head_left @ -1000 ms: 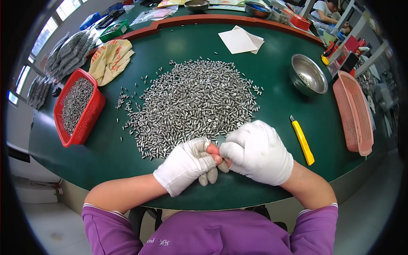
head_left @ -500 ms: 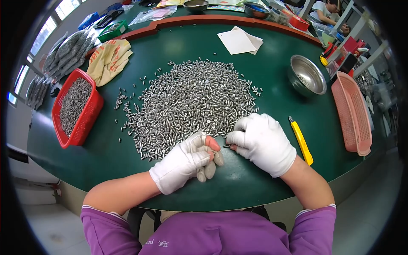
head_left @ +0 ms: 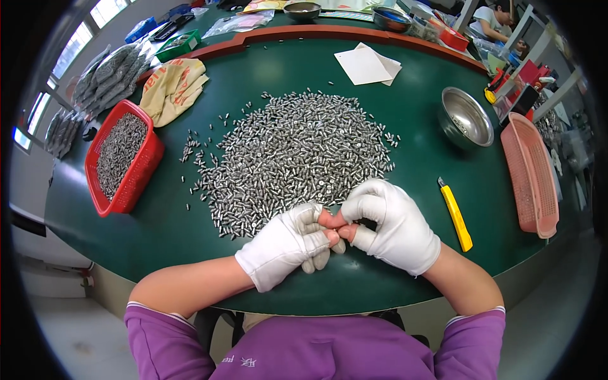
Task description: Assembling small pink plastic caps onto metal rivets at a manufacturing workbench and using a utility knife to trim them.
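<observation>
Head view: gloved left hand (head_left: 285,247) and right hand (head_left: 396,225), fingertips pinched together, grip contents hidden, beside metal pins (head_left: 294,158).

the green desk (head_left: 190,234) carries a heap of small metal pins (head_left: 294,158), a red basket (head_left: 123,158), steel bowl (head_left: 465,118), pink tray (head_left: 531,174), yellow knife (head_left: 455,214), white paper (head_left: 367,64) and tan gloves (head_left: 172,88).

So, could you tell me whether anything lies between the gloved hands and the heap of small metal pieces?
Nothing visible does: the left hand and right hand meet at the near edge of the heap of small metal pieces.
</observation>
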A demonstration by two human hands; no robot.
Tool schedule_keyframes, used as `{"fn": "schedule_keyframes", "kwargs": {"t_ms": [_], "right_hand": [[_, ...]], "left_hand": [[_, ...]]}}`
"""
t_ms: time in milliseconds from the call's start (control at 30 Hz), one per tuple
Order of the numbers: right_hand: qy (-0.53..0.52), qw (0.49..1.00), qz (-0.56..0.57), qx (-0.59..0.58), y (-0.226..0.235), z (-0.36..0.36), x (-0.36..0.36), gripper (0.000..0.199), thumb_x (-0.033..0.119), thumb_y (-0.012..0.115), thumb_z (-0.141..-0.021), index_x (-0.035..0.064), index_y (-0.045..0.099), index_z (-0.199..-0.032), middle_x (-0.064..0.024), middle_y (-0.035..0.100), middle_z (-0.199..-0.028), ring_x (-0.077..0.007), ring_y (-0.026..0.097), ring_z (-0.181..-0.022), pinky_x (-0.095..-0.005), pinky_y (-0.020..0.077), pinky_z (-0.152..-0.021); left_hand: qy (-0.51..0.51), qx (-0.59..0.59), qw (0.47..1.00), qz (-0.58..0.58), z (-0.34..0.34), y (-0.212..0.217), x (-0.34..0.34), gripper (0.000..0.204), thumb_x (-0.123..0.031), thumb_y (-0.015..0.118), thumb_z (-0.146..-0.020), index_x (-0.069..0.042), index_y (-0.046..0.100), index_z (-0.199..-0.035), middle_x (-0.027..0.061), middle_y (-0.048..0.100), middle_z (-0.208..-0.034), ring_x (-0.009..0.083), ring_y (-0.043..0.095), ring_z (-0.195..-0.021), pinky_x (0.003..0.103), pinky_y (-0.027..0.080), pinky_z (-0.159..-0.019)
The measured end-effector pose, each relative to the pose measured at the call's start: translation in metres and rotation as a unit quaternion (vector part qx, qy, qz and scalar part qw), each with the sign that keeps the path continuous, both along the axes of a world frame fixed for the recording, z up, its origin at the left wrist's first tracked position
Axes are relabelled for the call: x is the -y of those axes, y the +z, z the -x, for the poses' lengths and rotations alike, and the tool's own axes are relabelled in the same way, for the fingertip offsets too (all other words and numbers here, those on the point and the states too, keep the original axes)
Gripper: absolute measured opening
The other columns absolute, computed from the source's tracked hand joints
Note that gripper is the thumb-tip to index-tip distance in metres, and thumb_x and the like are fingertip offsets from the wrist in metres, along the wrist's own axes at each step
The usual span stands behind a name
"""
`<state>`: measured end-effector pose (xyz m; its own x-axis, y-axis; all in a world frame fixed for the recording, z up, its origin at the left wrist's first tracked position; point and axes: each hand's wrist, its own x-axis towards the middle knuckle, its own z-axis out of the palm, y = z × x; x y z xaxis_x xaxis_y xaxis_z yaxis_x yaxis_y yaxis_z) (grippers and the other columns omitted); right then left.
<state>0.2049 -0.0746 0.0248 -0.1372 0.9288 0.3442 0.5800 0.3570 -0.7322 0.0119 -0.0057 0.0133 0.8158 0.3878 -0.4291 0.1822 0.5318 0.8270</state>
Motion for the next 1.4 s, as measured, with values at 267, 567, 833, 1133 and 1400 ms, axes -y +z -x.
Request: {"fn": "schedule_keyframes", "kwargs": {"t_ms": [267, 567, 833, 1133, 1400], "right_hand": [[-0.055, 0.995, -0.067, 0.039, 0.002, -0.011, -0.001, 0.014, 0.007, 0.071, -0.07, 0.0117, 0.067, -0.082, -0.0053, 0.061, -0.082, -0.0267, 0.06, -0.076, -0.0372, 0.0492, -0.067], [0.022, 0.968, -0.174, 0.181, 0.006, -0.01, 0.0, 0.017, 0.013, 0.069, -0.066, 0.0153, 0.064, -0.082, -0.0009, 0.06, -0.08, -0.0222, 0.057, -0.07, -0.035, 0.0459, -0.06], [-0.117, 0.93, -0.157, 0.312, 0.008, -0.022, -0.002, 0.01, 0.018, 0.067, -0.071, 0.0134, 0.064, -0.08, -0.0005, 0.058, -0.08, -0.0223, 0.057, -0.076, -0.0362, 0.045, -0.065], [-0.043, 0.931, -0.02, 0.361, 0.003, -0.013, 0.004, 0.008, 0.019, 0.065, -0.076, 0.0119, 0.063, -0.076, -0.0047, 0.055, -0.08, -0.0247, 0.056, -0.077, -0.0371, 0.0455, -0.068], [-0.019, 0.999, 0.025, 0.019, 0.002, -0.004, 0.003, 0.011, 0.013, 0.072, -0.073, 0.0123, 0.068, -0.083, -0.0065, 0.061, -0.083, -0.0264, 0.06, -0.078, -0.0372, 0.049, -0.069]], "left_hand": [[0.003, 0.019, 1.0, 0.011, 0.002, 0.001, -0.002, 0.018, -0.025, 0.057, -0.095, -0.007, 0.06, -0.1, 0.0031, 0.064, -0.085, 0.0055, 0.052, -0.06, 0.019, 0.04, -0.051], [0.002, 0.024, 1.0, 0.001, 0.003, -0.002, -0.003, 0.025, -0.031, 0.058, -0.095, -0.007, 0.062, -0.099, 0.0018, 0.065, -0.084, 0.0048, 0.051, -0.06, 0.018, 0.04, -0.051], [0.012, 0.026, 0.999, 0.019, 0.002, 0.0, -0.002, 0.021, -0.026, 0.056, -0.096, -0.007, 0.061, -0.104, 0.0025, 0.064, -0.085, 0.0058, 0.051, -0.061, 0.019, 0.04, -0.052], [-0.018, 0.047, 0.998, 0.03, 0.002, 0.0, -0.007, 0.023, -0.015, 0.053, -0.095, -0.005, 0.049, -0.115, 0.0048, 0.06, -0.095, 0.0049, 0.049, -0.062, 0.017, 0.038, -0.052], [-0.015, 0.018, 0.999, 0.023, -0.001, 0.003, -0.004, 0.02, -0.017, 0.055, -0.095, -0.007, 0.052, -0.112, 0.002, 0.06, -0.089, 0.003, 0.047, -0.061, 0.016, 0.036, -0.05]]}}
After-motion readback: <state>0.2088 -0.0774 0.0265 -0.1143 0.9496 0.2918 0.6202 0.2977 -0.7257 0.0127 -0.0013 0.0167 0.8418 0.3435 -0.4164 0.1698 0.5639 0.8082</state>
